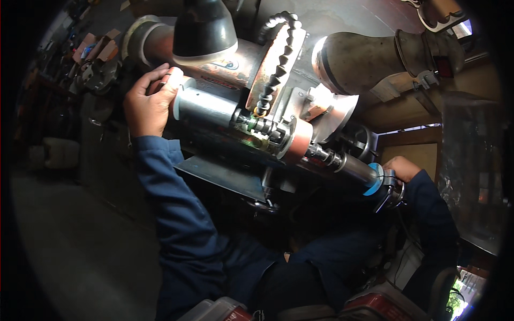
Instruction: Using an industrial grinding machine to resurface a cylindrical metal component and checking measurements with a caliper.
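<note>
My left hand (150, 102) is closed around the left end of a bright silver metal cylinder (209, 107), which is mounted on a machine. Its thumb and fingertips meet at the end piece. From that cylinder a shaft with dark couplings (262, 125) runs right, through a reddish-brown round collar (299, 140). Beyond the collar lies a slimmer silver tube (356, 167) with a blue ring (376, 179) near its end. My right hand (404, 168) is curled at the metal end fitting (392, 192) past this ring; its fingertips are hidden behind the fitting.
A black lamp shade (203, 32) hangs above the cylinder. A black segmented coolant hose (284, 59) arches down to the shaft. Another large lamp or duct (369, 59) stands at the far right. A flat metal tray (222, 176) juts out below the machine. Clear plastic sheeting (474, 171) hangs right.
</note>
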{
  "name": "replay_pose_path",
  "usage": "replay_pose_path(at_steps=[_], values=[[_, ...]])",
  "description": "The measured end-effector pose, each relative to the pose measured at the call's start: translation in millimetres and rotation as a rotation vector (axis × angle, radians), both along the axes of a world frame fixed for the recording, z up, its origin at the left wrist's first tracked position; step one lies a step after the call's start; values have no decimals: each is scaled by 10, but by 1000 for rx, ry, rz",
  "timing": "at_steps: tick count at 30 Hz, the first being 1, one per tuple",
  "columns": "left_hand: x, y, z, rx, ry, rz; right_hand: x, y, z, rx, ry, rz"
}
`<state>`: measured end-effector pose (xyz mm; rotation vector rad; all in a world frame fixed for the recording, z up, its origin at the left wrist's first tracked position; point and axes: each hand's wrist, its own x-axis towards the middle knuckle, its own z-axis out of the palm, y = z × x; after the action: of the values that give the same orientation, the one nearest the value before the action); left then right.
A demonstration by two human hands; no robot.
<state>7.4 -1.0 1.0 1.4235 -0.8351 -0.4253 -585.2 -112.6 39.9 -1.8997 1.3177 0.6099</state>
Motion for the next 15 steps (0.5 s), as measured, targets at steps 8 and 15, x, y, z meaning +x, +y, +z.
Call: replay_pose_path(at_steps=[8, 15], values=[[-31, -29, -1, 19, -1, 2, 295, -97, 69, 193, 215, -126], [-49, -17, 11, 36, 11, -4, 358, -128, 68, 261, 369, -159]])
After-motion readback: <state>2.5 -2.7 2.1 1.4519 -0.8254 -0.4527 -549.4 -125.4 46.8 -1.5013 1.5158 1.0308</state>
